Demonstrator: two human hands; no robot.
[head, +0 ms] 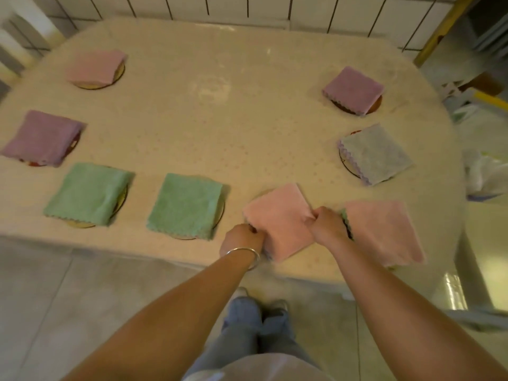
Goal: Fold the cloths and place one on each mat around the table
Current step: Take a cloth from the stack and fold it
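Note:
A folded pink cloth [277, 218] lies near the table's front edge, partly over a round mat [262, 193]. My left hand [242, 239] grips its near-left corner and my right hand [327, 225] pinches its right corner. Just to the right lies another pink cloth [384, 229] with a green edge showing under it. Folded cloths sit on mats around the table: two green ones [89, 193] [187, 204], two purple ones [44, 137] [353, 89], a pink one [94, 67] and a grey-blue one [375, 154].
The table [220, 119] has a cream patterned cover and stands against a white tiled wall [247, 6]. White plastic bags [486, 171] lie on the floor at the right. My legs stand on grey tiles below the front edge.

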